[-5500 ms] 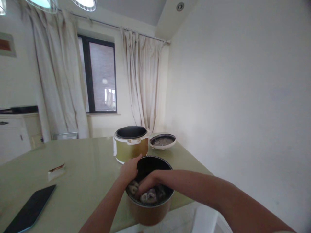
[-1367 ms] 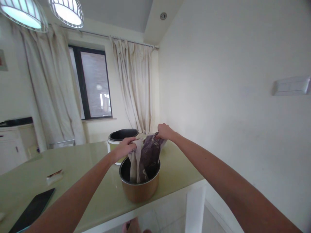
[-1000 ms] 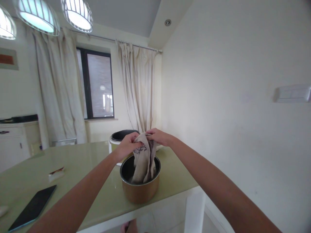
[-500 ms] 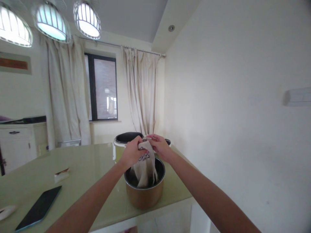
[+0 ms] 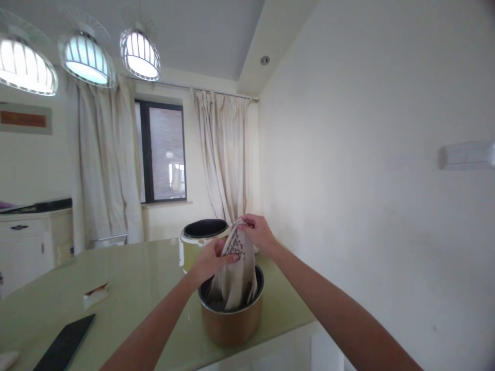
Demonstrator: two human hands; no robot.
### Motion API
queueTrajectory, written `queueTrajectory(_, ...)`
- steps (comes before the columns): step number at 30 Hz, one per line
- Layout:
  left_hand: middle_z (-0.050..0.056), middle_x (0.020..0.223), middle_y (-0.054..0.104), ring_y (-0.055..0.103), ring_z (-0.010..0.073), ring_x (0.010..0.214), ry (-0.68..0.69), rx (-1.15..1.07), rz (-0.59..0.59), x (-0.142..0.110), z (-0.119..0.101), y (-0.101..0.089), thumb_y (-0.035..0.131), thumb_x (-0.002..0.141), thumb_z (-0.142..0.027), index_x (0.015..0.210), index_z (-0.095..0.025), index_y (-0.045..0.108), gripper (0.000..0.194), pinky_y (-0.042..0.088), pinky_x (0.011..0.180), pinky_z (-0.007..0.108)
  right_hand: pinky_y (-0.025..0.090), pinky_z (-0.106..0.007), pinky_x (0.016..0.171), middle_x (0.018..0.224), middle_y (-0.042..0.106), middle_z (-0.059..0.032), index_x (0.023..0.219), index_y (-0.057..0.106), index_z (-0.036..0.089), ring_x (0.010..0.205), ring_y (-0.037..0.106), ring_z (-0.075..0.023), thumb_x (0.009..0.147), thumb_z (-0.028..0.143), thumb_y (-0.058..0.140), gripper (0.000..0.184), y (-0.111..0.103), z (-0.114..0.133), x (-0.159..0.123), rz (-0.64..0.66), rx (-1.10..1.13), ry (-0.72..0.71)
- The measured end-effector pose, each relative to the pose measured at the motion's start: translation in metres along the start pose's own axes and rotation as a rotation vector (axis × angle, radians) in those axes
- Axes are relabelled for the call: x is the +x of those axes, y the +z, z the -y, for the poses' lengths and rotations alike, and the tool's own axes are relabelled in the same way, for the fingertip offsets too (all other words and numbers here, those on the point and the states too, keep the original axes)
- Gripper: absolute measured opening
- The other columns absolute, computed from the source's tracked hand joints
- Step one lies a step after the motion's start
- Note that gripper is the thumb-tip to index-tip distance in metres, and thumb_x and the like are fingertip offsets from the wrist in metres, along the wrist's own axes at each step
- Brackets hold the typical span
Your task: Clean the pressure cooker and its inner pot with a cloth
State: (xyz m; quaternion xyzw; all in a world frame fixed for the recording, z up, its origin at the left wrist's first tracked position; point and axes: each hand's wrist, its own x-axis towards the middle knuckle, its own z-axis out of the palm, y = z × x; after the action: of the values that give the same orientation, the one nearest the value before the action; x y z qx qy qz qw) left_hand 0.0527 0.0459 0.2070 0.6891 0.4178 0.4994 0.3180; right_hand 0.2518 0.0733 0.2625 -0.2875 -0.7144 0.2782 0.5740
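A beige cloth (image 5: 234, 273) with a dark printed pattern hangs between my hands, its lower part down inside a copper-coloured cooker pot (image 5: 231, 327). My left hand (image 5: 212, 262) pinches the cloth on its left side, thumb across the print. Higher up and to the right, my right hand (image 5: 257, 232) grips the cloth's top edge. The pot stands near the table's front edge; its dark inside is partly hidden by the cloth. Just behind it is the rice cooker body (image 5: 193, 252), green-gold and white, with a dark open top.
The green table (image 5: 143, 288) also bears a dark tablet-like slab (image 5: 65, 342), a small packet (image 5: 96, 293) and a white object (image 5: 7, 359) at the left edge. A white wall (image 5: 367, 206) rises close on the right. The cooker lid is mostly hidden behind my right hand.
Earlier my right hand was down in the pot; since then the cloth has been lifted partly out and turned from its dark side to its beige side. Lately my right hand has pulled its edge higher.
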Motion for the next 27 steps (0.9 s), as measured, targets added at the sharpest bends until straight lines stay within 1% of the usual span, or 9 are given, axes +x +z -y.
queueTrajectory(4, 0.006, 0.077, 0.075, 0.072, 0.0259, 0.081, -0.031, -0.083, 0.212, -0.006, 0.003, -0.009, 0.091, 0.061, -0.050, 0.085, -0.021, 0.071, 0.043, 0.057, 0.075, 0.038, 0.057, -0.036, 0.089, 0.096, 0.081, -0.0061, 0.097, 0.081, 0.019, 0.092, 0.074, -0.0232, 0.073, 0.037, 0.081, 0.030, -0.035, 0.028, 0.033, 0.028, 0.121, 0.003)
queueTrajectory(7, 0.006, 0.077, 0.076, 0.074, 0.0306, 0.087, -0.008, 0.114, 0.261, -0.005, -0.001, -0.022, 0.092, 0.057, -0.047, 0.084, -0.024, 0.076, 0.038, 0.058, 0.080, 0.042, 0.056, -0.036, 0.088, 0.095, 0.081, -0.0055, 0.099, 0.080, 0.019, 0.092, 0.073, -0.0229, 0.071, 0.044, 0.085, 0.037, -0.059, 0.048, 0.052, 0.005, 0.148, -0.025)
queueTrajectory(10, 0.006, 0.080, 0.078, 0.074, 0.0350, 0.091, 0.056, 0.410, 0.114, 0.001, -0.011, -0.047, 0.095, 0.046, -0.035, 0.080, -0.028, 0.078, 0.038, 0.055, 0.082, 0.043, 0.056, -0.036, 0.087, 0.093, 0.080, -0.0048, 0.096, 0.080, 0.020, 0.092, 0.072, -0.0231, 0.068, 0.047, 0.087, 0.039, -0.083, 0.057, 0.061, -0.065, 0.118, -0.049)
queueTrajectory(14, 0.003, 0.078, 0.075, 0.069, 0.0269, 0.077, 0.135, 0.527, -0.085, 0.017, -0.044, -0.098, 0.080, 0.069, -0.057, 0.082, -0.027, 0.074, 0.033, 0.051, 0.073, 0.033, 0.054, -0.035, 0.084, 0.088, 0.079, -0.0052, 0.090, 0.078, 0.019, 0.088, 0.070, -0.0226, 0.068, 0.047, 0.086, 0.037, -0.109, 0.051, 0.061, -0.134, 0.054, -0.036)
queueTrajectory(16, 0.002, 0.078, 0.071, 0.066, 0.0254, 0.075, 0.166, 0.596, -0.215, 0.024, -0.065, -0.120, 0.079, 0.068, -0.061, 0.094, -0.027, 0.072, 0.043, 0.051, 0.073, 0.033, 0.053, -0.035, 0.081, 0.085, 0.078, -0.0052, 0.088, 0.077, 0.018, 0.085, 0.069, -0.0221, 0.068, 0.047, 0.086, 0.036, -0.114, 0.045, 0.059, -0.132, 0.040, -0.004)
queueTrajectory(18, 0.003, 0.088, 0.067, 0.065, 0.0268, 0.082, 0.257, 0.689, -0.338, 0.029, -0.085, -0.135, 0.081, 0.066, -0.055, 0.100, -0.026, 0.072, 0.046, 0.054, 0.083, 0.037, 0.053, -0.035, 0.080, 0.085, 0.078, -0.0049, 0.088, 0.076, 0.018, 0.083, 0.068, -0.0212, 0.068, 0.048, 0.086, 0.037, -0.113, 0.039, 0.059, -0.120, 0.041, 0.016)
queueTrajectory(22, 0.009, 0.111, 0.058, 0.061, 0.0305, 0.111, 0.443, 0.791, -0.574, 0.029, -0.111, -0.147, 0.074, 0.076, -0.042, 0.089, -0.022, 0.073, 0.024, 0.046, 0.112, 0.044, 0.052, -0.033, 0.079, 0.086, 0.076, -0.0035, 0.089, 0.075, 0.018, 0.084, 0.065, -0.0193, 0.072, 0.048, 0.081, 0.034, -0.097, 0.035, 0.068, -0.145, -0.006, -0.010)
queueTrajectory(24, 0.009, 0.107, 0.059, 0.059, 0.0325, 0.116, 0.351, 0.779, -0.664, 0.027, -0.116, -0.151, 0.079, 0.073, -0.040, 0.084, -0.020, 0.070, 0.025, 0.044, 0.115, 0.048, 0.051, -0.031, 0.077, 0.086, 0.074, -0.0026, 0.088, 0.074, 0.019, 0.083, 0.064, -0.0186, 0.075, 0.047, 0.077, 0.031, -0.089, 0.036, 0.074, -0.189, -0.071, -0.019)
queueTrajectory(27, 0.005, 0.082, 0.059, 0.064, 0.0354, 0.104, 0.031, 0.573, -0.683, 0.025, -0.113, -0.156, 0.087, 0.062, -0.043, 0.072, -0.019, 0.062, 0.036, 0.052, 0.099, 0.051, 0.050, -0.030, 0.077, 0.087, 0.074, -0.0028, 0.088, 0.072, 0.019, 0.084, 0.064, -0.0181, 0.078, 0.042, 0.072, 0.025, -0.082, 0.034, 0.082, -0.227, -0.147, 0.064)
